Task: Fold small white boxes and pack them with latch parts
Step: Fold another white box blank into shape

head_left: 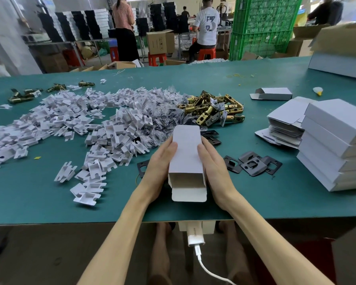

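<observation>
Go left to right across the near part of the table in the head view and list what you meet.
First the white plastic inserts → left hand → white box → right hand → black strike plates → stack of folded white boxes.

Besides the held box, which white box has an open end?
The lone box far right, beyond the flat blanks; its left flap is open, the stacked boxes are closed.
</observation>
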